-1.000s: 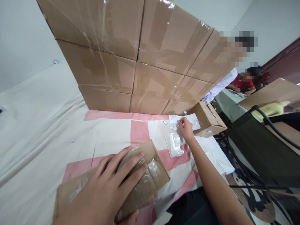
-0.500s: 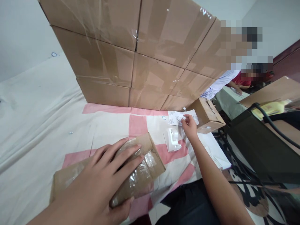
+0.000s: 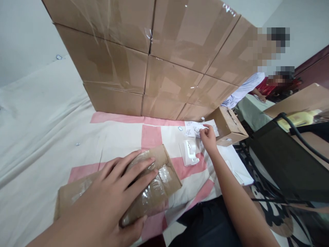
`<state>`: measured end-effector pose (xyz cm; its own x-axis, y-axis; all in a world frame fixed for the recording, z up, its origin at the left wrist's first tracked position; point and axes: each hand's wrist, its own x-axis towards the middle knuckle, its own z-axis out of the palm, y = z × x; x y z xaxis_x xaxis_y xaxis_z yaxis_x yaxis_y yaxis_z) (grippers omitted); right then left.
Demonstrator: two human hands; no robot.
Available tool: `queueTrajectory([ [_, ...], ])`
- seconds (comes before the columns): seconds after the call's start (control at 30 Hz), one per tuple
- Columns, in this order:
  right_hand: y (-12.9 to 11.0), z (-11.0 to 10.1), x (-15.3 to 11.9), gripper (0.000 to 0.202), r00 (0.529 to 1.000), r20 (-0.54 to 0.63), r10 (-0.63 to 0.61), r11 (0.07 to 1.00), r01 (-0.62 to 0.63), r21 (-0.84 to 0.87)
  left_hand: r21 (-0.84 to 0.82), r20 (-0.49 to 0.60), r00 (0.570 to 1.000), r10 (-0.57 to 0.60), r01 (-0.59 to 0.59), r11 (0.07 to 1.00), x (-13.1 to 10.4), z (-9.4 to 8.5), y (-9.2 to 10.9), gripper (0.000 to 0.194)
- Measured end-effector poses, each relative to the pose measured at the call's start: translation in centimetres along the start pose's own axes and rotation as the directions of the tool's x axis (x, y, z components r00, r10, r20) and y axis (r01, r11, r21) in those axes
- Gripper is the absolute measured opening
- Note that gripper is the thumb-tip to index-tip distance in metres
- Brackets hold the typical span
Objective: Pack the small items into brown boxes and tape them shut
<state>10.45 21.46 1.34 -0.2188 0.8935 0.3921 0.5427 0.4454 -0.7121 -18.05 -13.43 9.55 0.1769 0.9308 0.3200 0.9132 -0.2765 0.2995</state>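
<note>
My left hand (image 3: 115, 192) lies with spread fingers over a clear-wrapped item on a brown cardboard piece (image 3: 164, 164). The thumb rests at the near edge of the wrapped item. Over a white sheet with small drawn shapes (image 3: 190, 128), my right hand (image 3: 207, 135) has its fingertips pinched together; anything between them is too small to make out. A white tape dispenser (image 3: 190, 152) stands just below the sheet, to the left of my right forearm.
Stacked, taped cartons (image 3: 164, 75) rise behind. An open cardboard box (image 3: 227, 128) sits beside the sheet. White papers (image 3: 238, 166) lie at the right edge, near a dark chair (image 3: 285, 157). Two people are at the back right.
My right hand has shifted very slightly, with its fingertips drawn closer together over the sheet. My left hand stays on the wrapped item. The person behind the cartons has moved slightly right.
</note>
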Motion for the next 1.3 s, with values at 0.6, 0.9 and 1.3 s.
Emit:
queueTrajectory([
  [0.6,1.1,-0.4,-0.1,0.027,0.99,-0.14,0.032,0.983,-0.056,-0.176,-0.073,-0.003,0.997,-0.077,0.077,0.994,0.0,-0.8,0.8,0.07],
  [0.9,-0.3,-0.7,-0.5,0.015,0.992,-0.127,0.001,0.97,-0.032,-0.242,-0.082,-0.001,0.997,-0.079,0.079,0.994,-0.2,-0.8,0.7,0.065],
  [1.3,0.6,-1.1,-0.5,0.028,0.989,-0.145,-0.041,0.997,0.03,-0.076,-0.06,-0.006,0.996,-0.09,0.09,0.994,-0.1,-0.7,0.8,0.065],
])
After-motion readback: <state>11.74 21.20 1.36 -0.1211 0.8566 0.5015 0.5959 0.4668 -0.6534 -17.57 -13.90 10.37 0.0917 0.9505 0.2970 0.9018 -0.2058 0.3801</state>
